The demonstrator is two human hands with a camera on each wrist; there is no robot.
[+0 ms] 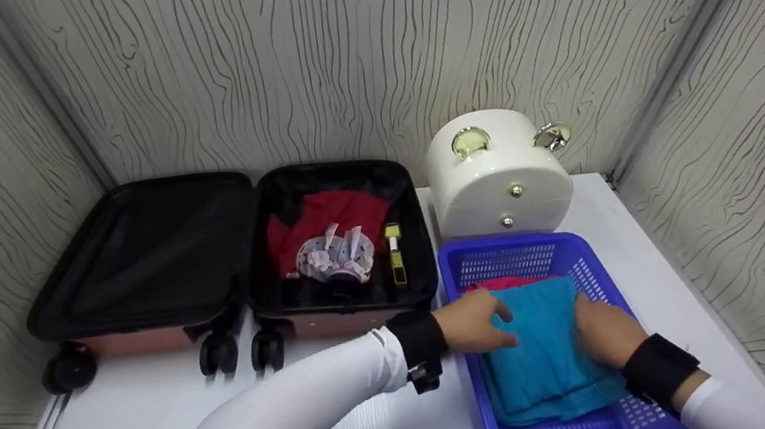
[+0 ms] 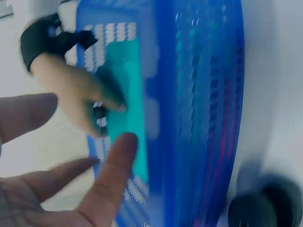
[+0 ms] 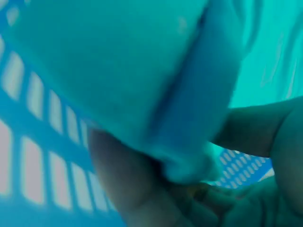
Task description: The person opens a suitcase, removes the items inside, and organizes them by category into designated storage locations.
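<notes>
A folded teal garment (image 1: 541, 357) lies in the blue plastic basket (image 1: 485, 409), over a red cloth (image 1: 504, 282). My right hand (image 1: 607, 332) pinches the garment's right edge; in the right wrist view the teal fabric (image 3: 118, 71) runs between thumb and fingers. At the basket's left rim is my left hand (image 1: 474, 323), fingers spread and reaching over the garment. The left wrist view shows these fingers (image 2: 111, 175) apart with nothing between them.
An open suitcase stands to the left, with a black lid half (image 1: 149, 255) and a packed half (image 1: 412, 240). Inside lie red clothing (image 1: 337, 213), a patterned white item (image 1: 317, 257) and a yellow-and-black object (image 1: 397, 261). Behind the basket sits a cream rounded case (image 1: 488, 166).
</notes>
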